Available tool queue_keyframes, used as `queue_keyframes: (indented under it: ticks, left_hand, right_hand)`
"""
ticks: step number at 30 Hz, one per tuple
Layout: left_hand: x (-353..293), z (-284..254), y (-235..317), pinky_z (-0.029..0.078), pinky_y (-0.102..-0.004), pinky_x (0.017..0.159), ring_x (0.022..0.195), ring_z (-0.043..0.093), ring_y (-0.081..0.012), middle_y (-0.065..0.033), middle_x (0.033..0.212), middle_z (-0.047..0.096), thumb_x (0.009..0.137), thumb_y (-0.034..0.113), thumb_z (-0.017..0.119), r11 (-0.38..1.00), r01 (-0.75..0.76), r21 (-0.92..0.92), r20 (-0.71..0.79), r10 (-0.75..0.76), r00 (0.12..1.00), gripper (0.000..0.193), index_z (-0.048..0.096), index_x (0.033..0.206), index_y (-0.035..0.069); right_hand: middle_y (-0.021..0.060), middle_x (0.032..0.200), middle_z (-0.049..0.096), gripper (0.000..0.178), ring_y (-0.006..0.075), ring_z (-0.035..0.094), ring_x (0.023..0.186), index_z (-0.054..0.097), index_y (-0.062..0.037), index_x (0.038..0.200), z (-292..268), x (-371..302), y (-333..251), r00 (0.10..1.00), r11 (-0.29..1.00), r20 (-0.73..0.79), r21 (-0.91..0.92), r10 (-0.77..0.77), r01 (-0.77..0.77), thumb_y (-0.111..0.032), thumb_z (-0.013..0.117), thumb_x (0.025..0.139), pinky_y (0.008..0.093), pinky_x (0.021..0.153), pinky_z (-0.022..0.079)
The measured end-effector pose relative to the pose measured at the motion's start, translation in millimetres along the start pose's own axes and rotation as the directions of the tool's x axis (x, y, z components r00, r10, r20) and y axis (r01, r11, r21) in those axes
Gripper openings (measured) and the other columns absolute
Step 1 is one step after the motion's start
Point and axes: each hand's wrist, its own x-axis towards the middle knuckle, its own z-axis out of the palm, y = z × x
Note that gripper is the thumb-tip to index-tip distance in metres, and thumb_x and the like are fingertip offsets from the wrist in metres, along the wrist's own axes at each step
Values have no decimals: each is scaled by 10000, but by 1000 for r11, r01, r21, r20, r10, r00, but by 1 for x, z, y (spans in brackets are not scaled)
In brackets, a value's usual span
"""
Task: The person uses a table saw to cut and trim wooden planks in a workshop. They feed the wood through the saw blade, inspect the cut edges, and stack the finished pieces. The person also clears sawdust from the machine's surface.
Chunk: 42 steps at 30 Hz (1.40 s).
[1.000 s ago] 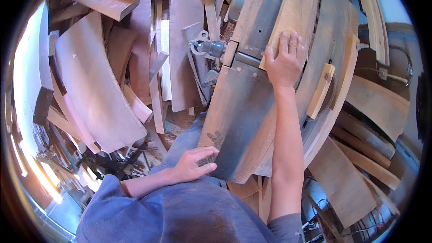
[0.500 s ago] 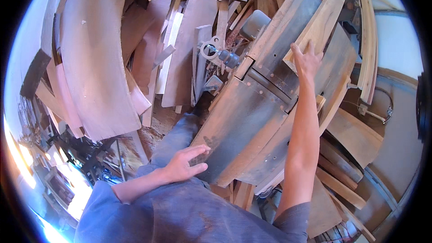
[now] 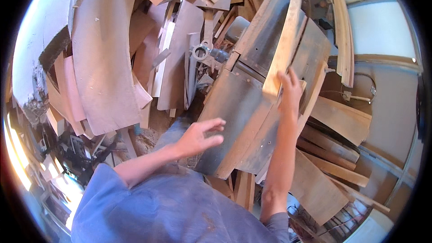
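Guiding the board [image 3: 284,45], apparently — right hand [image 3: 290,95] at its near end, grip unclear. Steadying it calls for the wide-spread left hand [image 3: 198,139].

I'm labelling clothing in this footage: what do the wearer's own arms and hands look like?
The left hand and right hand are bare, with no glove or watch visible. The forearms are uncovered too, below the short, loose, plain sleeves of a blue shirt.
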Motion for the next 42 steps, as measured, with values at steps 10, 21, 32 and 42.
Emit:
queue_keyframes:
  ticks: [10,21,32,42]
  left_hand:
    - [106,51,-7,495,-396,1099,1339,563,-239,-151,1464,563,1072,433,548,712,278,-646,150,-238,960,657,380,1531,-6]
    - [107,120,-75,608,-488,903,1016,731,-297,-149,1153,730,1029,469,621,692,329,-643,133,-322,937,551,597,1312,-4]
    - [11,151,8,593,-444,931,1103,696,-270,-139,1247,676,1018,584,571,819,111,-563,154,-28,988,696,485,1402,10]
    - [-4,171,116,526,-450,1029,1228,620,-239,-92,1407,599,1062,620,424,868,80,-490,495,202,845,691,455,1504,89]
  right_hand:
    - [184,1272,691,667,300,714,1092,554,53,1385,-33,-328,70,932,365,174,885,319,-290,-397,631,898,443,924,594]
    - [164,1281,691,634,284,703,1118,516,34,1437,-44,-455,124,910,167,156,957,384,-235,-426,505,1000,439,940,588]
    - [126,1284,671,974,251,677,1161,480,33,1462,-63,-565,182,951,388,143,888,274,-246,-498,872,746,376,929,587]
    - [160,1500,524,824,286,527,1354,579,48,1410,-58,-559,133,955,924,-297,357,-29,139,-210,900,696,407,1126,425]
